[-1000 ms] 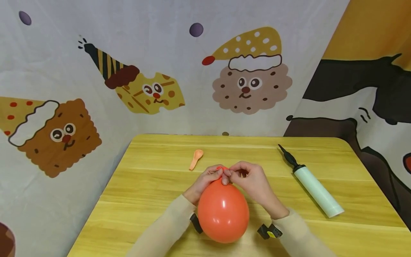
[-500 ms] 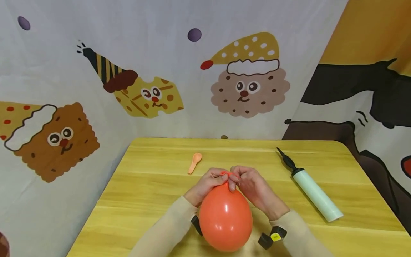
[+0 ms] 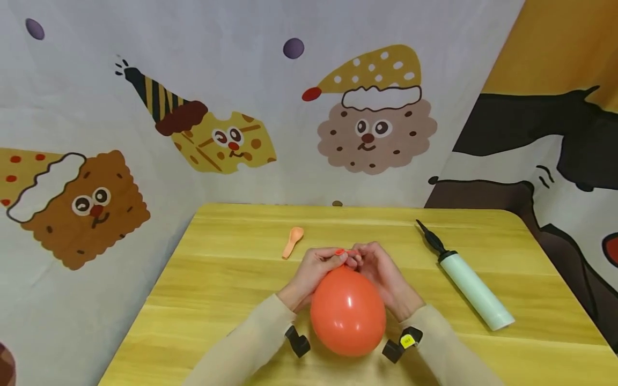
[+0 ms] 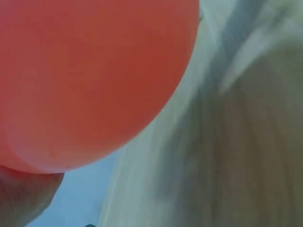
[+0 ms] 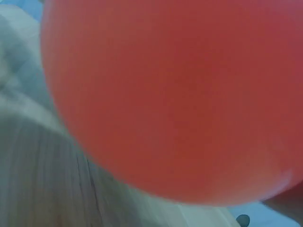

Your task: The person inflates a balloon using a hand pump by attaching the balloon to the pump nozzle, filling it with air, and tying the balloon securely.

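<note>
An inflated orange-red balloon (image 3: 348, 313) hangs between my forearms with its neck at the top, toward the far side of the table. My left hand (image 3: 311, 273) pinches the neck between thumb and fingers. Fingers of my right hand (image 3: 386, 276) curl at the neck from the other side, pinching the stretched rubber of its mouth (image 3: 344, 251); the balloon partly covers this hand. In the left wrist view the balloon (image 4: 90, 80) fills the upper left, with part of the left hand (image 4: 23, 196) beneath it. The balloon (image 5: 175, 99) takes up most of the right wrist view.
A flat, uninflated peach balloon (image 3: 292, 242) lies on the wooden table (image 3: 217, 268) beyond my left hand. To the right lies a pale green balloon pump (image 3: 475, 289) with a black nozzle pointing away. A cartoon-printed cloth (image 3: 299, 161) hangs behind the table.
Both hands and the balloon have shifted slightly right. The right hand has turned and drawn in closer behind the balloon, its fingers working at the neck. The peach balloon and pump stay put.
</note>
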The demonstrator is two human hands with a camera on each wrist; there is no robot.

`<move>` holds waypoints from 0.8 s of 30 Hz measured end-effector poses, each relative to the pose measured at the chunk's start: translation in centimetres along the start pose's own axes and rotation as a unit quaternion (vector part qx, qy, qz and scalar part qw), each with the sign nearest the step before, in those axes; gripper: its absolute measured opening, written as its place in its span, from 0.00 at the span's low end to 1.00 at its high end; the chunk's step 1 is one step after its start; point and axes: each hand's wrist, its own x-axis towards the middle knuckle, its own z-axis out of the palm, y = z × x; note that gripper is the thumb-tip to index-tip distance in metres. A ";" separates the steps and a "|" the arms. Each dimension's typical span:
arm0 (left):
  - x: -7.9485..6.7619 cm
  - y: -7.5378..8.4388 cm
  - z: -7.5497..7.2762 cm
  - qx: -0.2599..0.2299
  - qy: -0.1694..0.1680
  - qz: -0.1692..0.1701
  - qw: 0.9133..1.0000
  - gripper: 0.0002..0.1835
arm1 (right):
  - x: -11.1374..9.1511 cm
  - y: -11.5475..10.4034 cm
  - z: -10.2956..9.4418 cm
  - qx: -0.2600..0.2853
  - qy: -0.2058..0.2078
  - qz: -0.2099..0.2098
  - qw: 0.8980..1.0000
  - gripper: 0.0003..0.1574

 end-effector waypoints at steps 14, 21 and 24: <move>-0.9 0.6 -0.2 -0.059 0.057 -0.038 0.996 0.12 | -1.6 -0.6 0.2 -0.244 -0.047 -0.048 0.968 0.15; -1.5 0.3 0.4 0.005 0.022 0.004 1.000 0.16 | -2.0 -0.6 0.5 -0.374 0.087 -0.120 0.915 0.13; -1.4 0.0 0.6 0.030 0.032 0.032 0.999 0.14 | -1.3 -0.8 1.0 -0.420 0.159 -0.141 0.882 0.11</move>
